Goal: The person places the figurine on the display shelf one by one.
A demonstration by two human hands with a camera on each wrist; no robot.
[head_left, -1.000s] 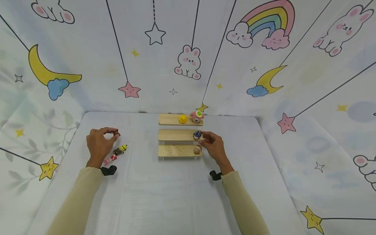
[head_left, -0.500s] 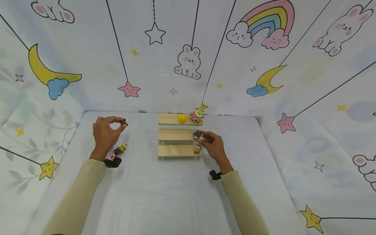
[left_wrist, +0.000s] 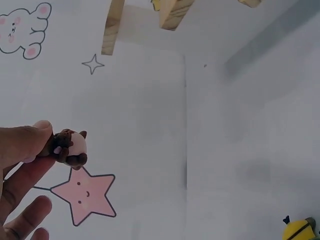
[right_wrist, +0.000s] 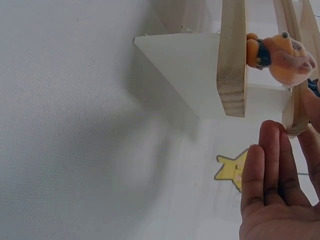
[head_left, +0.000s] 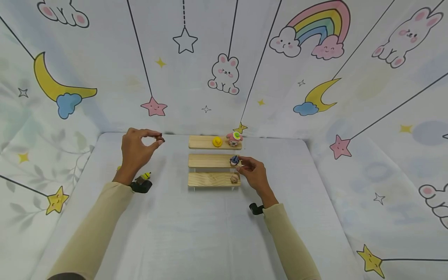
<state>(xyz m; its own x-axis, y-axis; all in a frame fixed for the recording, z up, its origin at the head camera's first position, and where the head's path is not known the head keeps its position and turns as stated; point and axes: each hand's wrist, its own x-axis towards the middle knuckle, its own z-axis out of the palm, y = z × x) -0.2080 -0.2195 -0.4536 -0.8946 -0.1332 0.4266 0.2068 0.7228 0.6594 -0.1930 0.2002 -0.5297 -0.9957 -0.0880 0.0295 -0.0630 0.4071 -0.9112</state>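
Observation:
My left hand [head_left: 138, 151] pinches a small dark brown figurine with a pale pink patch [left_wrist: 75, 145] between thumb and fingertips, above the table's far left part. My right hand [head_left: 254, 173] pinches a small blue-and-white figurine [head_left: 234, 160] at the right end of the middle wooden shelf [head_left: 210, 160]. In the right wrist view that blue figurine is mostly cut off, and the other fingers [right_wrist: 271, 150] reach up beside the shelf end. A tan figurine [right_wrist: 285, 57] stands on the lowest shelf [head_left: 210, 180], just in front of the right hand.
On the top shelf [head_left: 201, 142] stand a yellow duck-like figurine [head_left: 217, 142] and a pink figurine with a green-and-white top [head_left: 234, 139]. A yellow-and-dark figurine [head_left: 143, 177] lies by the left wrist. A patterned cloth backdrop [head_left: 196, 77] rises behind the table.
My left hand has moved right and farther away, carrying the brown figurine toward the shelves. Its wrist now covers the red-and-pink figurine on the table. The right hand has stayed put.

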